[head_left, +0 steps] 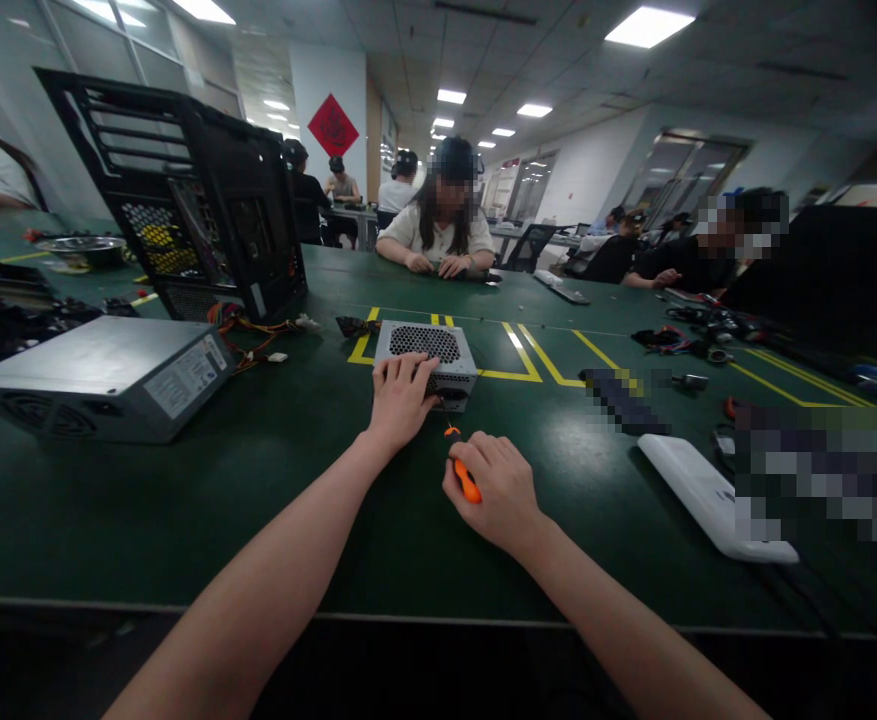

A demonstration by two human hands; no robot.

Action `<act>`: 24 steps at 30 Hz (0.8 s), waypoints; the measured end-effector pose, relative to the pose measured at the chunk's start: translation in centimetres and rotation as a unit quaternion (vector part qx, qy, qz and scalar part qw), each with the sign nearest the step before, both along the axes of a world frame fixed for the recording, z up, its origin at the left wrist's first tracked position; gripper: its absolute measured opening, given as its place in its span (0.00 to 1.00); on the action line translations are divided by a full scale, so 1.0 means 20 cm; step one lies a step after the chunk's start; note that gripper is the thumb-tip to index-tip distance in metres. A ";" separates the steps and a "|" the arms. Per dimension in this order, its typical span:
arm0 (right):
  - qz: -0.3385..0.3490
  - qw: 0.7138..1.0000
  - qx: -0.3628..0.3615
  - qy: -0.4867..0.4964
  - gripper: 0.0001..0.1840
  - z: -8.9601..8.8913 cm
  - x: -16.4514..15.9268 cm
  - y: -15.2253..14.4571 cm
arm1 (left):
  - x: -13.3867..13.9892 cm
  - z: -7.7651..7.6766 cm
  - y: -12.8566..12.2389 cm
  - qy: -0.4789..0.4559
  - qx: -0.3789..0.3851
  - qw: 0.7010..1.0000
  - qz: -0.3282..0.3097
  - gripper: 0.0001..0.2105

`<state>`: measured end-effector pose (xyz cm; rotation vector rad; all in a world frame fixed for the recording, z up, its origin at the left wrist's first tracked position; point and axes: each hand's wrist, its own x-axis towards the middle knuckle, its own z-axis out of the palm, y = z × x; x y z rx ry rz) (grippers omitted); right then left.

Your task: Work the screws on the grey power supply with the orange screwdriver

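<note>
A small grey computer power supply [462,362] with a perforated grille on top sits on the green table in front of me. My left hand [402,395] grips it from the near left, fingers over the top edge and thumb at the near side. My right hand [499,490] is closed around a screwdriver [468,482] with an orange and black handle. Its shaft points away from me at the near face of the power supply; whether the tip sits in a screw is too small to tell.
A larger power supply [100,370] lies at left, before an upright black computer case [205,200] with loose cables [258,335]. A metal bowl [85,250] stands behind. On the right are a white device [715,500] and cables [670,340]. A person [438,225] sits opposite.
</note>
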<state>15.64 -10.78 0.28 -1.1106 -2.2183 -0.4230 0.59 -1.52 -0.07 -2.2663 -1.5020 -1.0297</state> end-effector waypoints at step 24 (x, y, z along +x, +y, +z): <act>0.007 0.999 -0.015 0.035 0.08 -0.01 0.00 0.02 | -0.01 0.00 0.00 0.004 -0.004 1.000 -0.007 0.22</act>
